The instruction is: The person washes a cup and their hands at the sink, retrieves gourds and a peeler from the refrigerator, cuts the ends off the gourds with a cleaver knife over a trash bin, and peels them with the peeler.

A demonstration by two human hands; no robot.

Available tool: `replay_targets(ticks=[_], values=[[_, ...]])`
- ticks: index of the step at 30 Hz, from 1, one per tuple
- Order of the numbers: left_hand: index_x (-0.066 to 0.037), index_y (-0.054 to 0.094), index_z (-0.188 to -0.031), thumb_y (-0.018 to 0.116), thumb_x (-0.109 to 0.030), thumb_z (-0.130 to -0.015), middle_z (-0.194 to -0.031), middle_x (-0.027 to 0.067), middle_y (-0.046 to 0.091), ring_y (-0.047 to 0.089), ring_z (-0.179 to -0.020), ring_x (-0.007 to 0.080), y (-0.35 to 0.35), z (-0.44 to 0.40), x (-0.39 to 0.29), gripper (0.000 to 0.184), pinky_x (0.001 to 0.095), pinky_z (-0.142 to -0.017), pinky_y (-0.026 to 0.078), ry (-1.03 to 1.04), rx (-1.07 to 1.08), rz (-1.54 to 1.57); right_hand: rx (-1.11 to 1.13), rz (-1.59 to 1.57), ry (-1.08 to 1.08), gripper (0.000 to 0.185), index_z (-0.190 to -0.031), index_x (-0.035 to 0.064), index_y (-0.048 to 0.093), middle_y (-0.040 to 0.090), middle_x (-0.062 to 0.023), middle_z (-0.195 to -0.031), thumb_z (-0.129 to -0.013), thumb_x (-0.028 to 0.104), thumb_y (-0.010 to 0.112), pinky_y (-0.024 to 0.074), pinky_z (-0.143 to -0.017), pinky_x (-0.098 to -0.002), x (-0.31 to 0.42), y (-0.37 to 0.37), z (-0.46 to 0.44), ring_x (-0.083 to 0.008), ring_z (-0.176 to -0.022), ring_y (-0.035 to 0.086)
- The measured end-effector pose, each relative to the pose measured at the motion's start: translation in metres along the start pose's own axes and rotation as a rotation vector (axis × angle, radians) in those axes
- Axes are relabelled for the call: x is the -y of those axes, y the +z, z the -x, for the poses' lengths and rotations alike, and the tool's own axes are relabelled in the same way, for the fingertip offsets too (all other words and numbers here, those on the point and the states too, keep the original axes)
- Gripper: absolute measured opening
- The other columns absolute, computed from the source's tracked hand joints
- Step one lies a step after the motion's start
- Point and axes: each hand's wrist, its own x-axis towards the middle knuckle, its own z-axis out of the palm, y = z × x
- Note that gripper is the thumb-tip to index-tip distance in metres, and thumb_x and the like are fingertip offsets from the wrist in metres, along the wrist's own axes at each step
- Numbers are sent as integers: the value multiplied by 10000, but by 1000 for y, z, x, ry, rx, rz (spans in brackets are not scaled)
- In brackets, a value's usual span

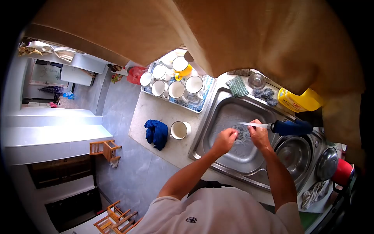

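Observation:
Both hands are over the left basin of a steel sink (210, 128). My left hand (224, 141) is above the drain (242, 134), its fingers curled together; whatever is in them, if anything, is hidden. My right hand (260, 135) is beside it, fingers bent, touching a thin white stream (249, 124) at the mouth of the tap. It looks like running water. A dark blue cover (292, 127) wraps the tap. On the counter to the left stand a white enamel mug (180, 130) and a crumpled blue cloth (156, 134).
A patterned tray (198, 105) holds several mugs. Behind the sink are a green scouring pad (237, 86), a glass jar (256, 80), a dark scrubber (265, 95) and a yellow bottle (298, 100). A metal bowl (294, 152) sits in the right basin. A brown curtain (257, 35) hangs overhead.

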Motion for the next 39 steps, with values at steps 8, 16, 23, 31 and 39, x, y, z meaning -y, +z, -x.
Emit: replay_targets(ticks=[8,16,23,31,39], values=[[-18,669,-945,588,-200,-1016,-757,90,685,630,-715,177,-66,71,-19,211,341,-669,487,-263,-20,-277,162,-677,290,309,-821,103,603,527,0,-617,-1022,337,601,391,-506,-276,24,3,-33,-132,-525,485],[-33,518,-1304,481,-52,-1033,-1060,104,658,604,-761,125,-101,117,10,274,282,-675,507,-86,-263,-114,220,-1132,314,457,-691,139,467,338,17,-509,-1072,387,513,321,-481,-296,14,12,-54,-146,-467,339],[-18,512,-1326,579,-8,-958,-985,74,577,547,-824,121,-149,116,65,375,250,-716,480,-140,-721,-147,171,-810,158,193,-1010,73,598,672,-87,-795,-1058,220,482,495,-656,-302,-11,6,-21,-157,-706,618],[-11,594,-1257,593,-25,-931,-1037,172,701,668,-829,253,-197,81,93,326,362,-772,545,-72,-553,-511,26,4,-47,224,-1070,38,702,729,-138,-987,-965,138,531,533,-864,-350,10,-18,30,-254,-929,700],[-15,602,-786,705,-135,-917,-719,155,562,560,-665,324,-175,77,4,205,406,-627,456,10,-350,-554,92,-137,-109,183,-1071,14,688,728,-132,-937,-981,100,553,546,-826,-323,0,-16,62,-220,-876,709]])
